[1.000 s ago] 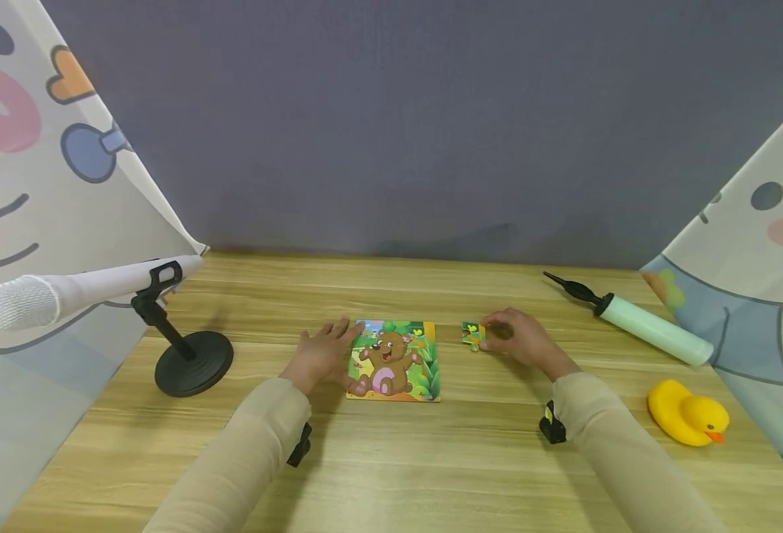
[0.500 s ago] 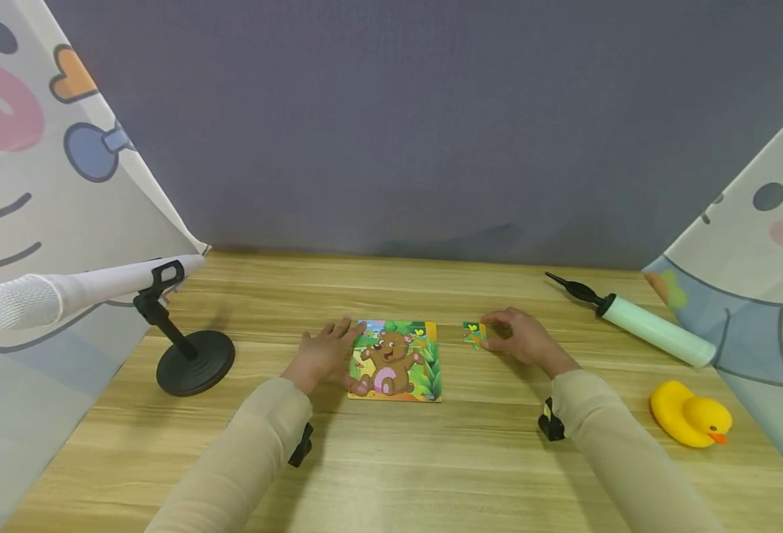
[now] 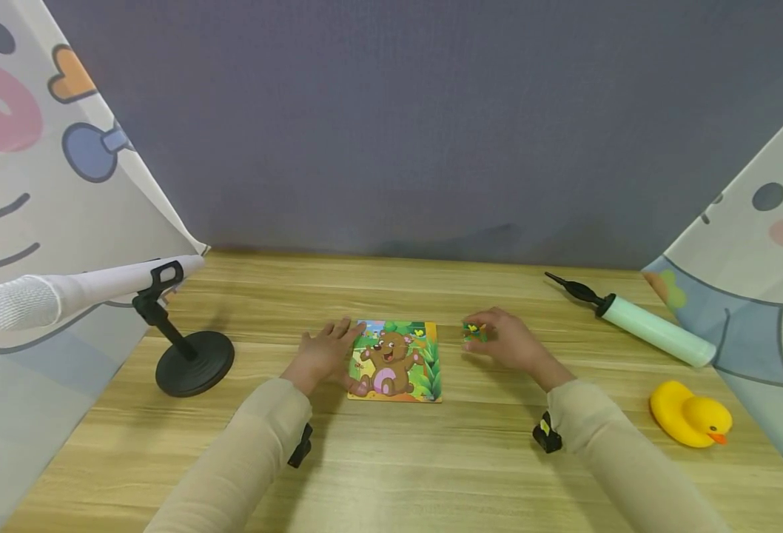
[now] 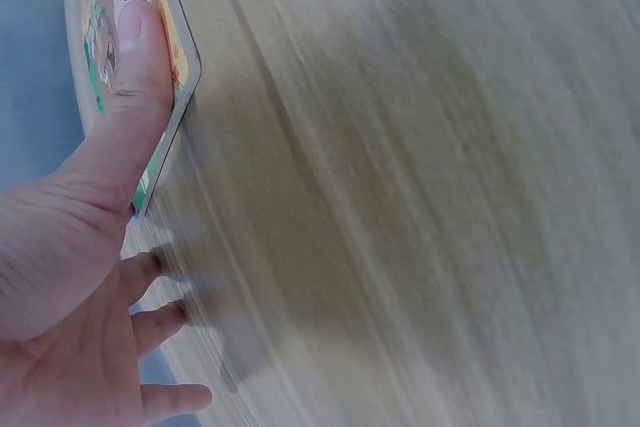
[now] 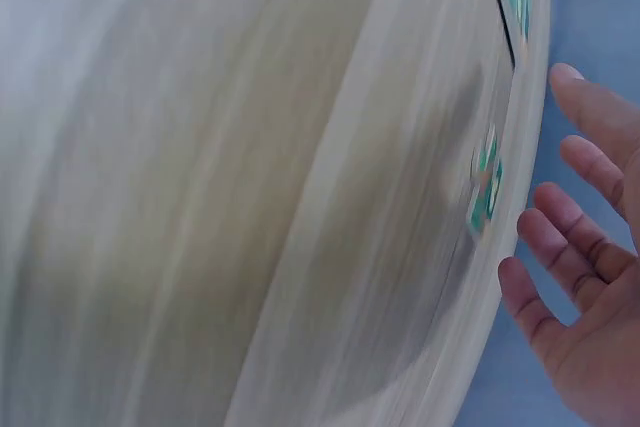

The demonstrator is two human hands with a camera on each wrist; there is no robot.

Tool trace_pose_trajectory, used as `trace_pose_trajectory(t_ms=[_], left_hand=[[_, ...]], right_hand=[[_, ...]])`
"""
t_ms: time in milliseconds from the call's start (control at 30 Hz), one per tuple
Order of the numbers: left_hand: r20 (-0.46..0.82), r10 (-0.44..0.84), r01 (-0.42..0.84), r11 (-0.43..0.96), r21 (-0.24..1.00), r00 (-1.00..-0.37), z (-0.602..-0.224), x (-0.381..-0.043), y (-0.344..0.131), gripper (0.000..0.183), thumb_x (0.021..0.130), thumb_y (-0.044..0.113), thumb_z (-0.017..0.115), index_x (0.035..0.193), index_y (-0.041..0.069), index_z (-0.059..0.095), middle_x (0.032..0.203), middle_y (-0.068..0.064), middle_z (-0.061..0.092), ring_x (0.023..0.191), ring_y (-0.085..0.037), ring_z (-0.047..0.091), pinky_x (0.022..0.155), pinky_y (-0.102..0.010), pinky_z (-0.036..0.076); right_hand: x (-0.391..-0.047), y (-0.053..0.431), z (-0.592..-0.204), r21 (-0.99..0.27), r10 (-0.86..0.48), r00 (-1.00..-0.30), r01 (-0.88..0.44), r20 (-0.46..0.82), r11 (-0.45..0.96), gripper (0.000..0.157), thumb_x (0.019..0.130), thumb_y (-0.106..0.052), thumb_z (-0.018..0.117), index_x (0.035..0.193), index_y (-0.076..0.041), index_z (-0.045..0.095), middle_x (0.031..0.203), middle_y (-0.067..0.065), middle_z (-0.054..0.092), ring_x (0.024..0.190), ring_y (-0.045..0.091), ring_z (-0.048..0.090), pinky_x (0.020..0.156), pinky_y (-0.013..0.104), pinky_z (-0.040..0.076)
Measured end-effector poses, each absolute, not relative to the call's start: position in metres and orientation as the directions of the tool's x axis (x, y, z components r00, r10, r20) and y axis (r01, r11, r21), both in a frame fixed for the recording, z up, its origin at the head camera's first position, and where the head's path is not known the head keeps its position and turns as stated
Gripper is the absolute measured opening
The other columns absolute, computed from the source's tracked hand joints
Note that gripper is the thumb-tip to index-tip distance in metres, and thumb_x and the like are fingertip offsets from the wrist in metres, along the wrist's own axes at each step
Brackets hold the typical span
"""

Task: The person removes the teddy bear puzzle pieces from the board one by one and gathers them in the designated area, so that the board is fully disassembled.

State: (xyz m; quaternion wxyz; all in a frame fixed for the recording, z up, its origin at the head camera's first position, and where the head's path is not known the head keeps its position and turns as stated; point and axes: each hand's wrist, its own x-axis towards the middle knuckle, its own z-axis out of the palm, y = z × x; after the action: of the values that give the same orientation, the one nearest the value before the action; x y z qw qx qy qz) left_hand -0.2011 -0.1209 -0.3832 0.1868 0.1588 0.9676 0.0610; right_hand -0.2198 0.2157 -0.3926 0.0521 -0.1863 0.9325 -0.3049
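Observation:
A bear jigsaw puzzle (image 3: 398,363) lies flat on the wooden table. My left hand (image 3: 326,358) rests at its left edge with fingers spread. In the left wrist view the thumb (image 4: 143,57) presses on the puzzle's corner. To the right of the puzzle, a loose puzzle piece (image 3: 474,333) with green and yellow print lies on the table. Over it hovers my right hand (image 3: 510,340), thumb and fingers apart and partly covering it. The right wrist view shows this hand (image 5: 590,247) with relaxed fingers, away from the piece (image 5: 486,182).
A white microphone (image 3: 85,289) on a black stand (image 3: 195,363) is at the left. To the right lie a pale green hand pump (image 3: 658,329) and a yellow rubber duck (image 3: 687,414). A grey panel (image 3: 391,133) rises behind the table (image 3: 405,474).
My right hand has let go of the puzzle piece and shifted slightly left over it. The left hand and the puzzle have stayed in place.

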Motion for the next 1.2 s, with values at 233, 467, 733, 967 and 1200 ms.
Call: trace_pose_trajectory(t_ms=[233, 467, 733, 967, 1200], left_hand=[[-0.339, 0.330, 0.283, 0.942, 0.180, -0.881, -0.383, -0.201, -0.121, 0.124, 0.068, 0.056, 0.088, 0.163, 0.012, 0.020, 0.167, -0.021, 0.015, 0.151, -0.045, 0.020, 0.112, -0.074, 0.022], [-0.331, 0.327, 0.283, 0.943, 0.175, -0.885, -0.383, -0.200, -0.119, 0.124, 0.068, 0.055, 0.088, 0.163, 0.012, 0.022, 0.167, -0.021, 0.017, 0.150, -0.045, 0.022, 0.112, -0.074, 0.022], [-0.324, 0.321, 0.285, 0.946, 0.156, -0.890, -0.381, -0.200, -0.118, 0.124, 0.067, 0.056, 0.088, 0.163, 0.011, 0.023, 0.166, -0.021, 0.019, 0.149, -0.045, 0.025, 0.112, -0.074, 0.024], [-0.325, 0.317, 0.281, 0.947, 0.153, -0.891, -0.381, -0.199, -0.118, 0.123, 0.067, 0.055, 0.088, 0.163, 0.014, 0.023, 0.167, -0.021, 0.019, 0.150, -0.045, 0.025, 0.112, -0.073, 0.024], [-0.338, 0.311, 0.276, 0.950, 0.147, -0.888, -0.381, -0.200, -0.117, 0.121, 0.069, 0.055, 0.087, 0.163, 0.016, 0.023, 0.167, -0.020, 0.018, 0.150, -0.044, 0.023, 0.113, -0.073, 0.023]], right_hand=[[-0.212, 0.193, -0.397, -0.623, -0.411, -0.912, -0.314, -0.012, 0.716, 0.047, 0.091, -0.029, 0.079, 0.130, -0.006, 0.068, 0.117, 0.013, 0.062, 0.104, 0.032, 0.060, 0.089, 0.052, 0.052], [-0.206, 0.174, -0.402, -0.586, -0.436, -0.899, -0.328, -0.048, 0.741, 0.045, 0.090, -0.032, 0.079, 0.127, -0.009, 0.070, 0.117, 0.011, 0.062, 0.106, 0.031, 0.061, 0.091, 0.053, 0.052], [-0.202, 0.161, -0.407, -0.480, -0.464, -0.885, -0.392, -0.036, 0.785, 0.050, 0.086, -0.036, 0.082, 0.127, -0.010, 0.071, 0.127, 0.013, 0.061, 0.103, 0.027, 0.061, 0.092, 0.051, 0.053], [-0.202, 0.154, -0.403, -0.482, -0.446, -0.894, -0.370, -0.050, 0.794, 0.047, 0.083, -0.032, 0.086, 0.122, -0.010, 0.071, 0.107, 0.005, 0.060, 0.096, 0.022, 0.058, 0.087, 0.045, 0.052], [-0.205, 0.149, -0.402, -0.520, -0.425, -0.903, -0.335, -0.061, 0.786, 0.043, 0.080, -0.026, 0.089, 0.112, -0.012, 0.064, 0.103, 0.003, 0.057, 0.094, 0.022, 0.053, 0.086, 0.044, 0.049]])
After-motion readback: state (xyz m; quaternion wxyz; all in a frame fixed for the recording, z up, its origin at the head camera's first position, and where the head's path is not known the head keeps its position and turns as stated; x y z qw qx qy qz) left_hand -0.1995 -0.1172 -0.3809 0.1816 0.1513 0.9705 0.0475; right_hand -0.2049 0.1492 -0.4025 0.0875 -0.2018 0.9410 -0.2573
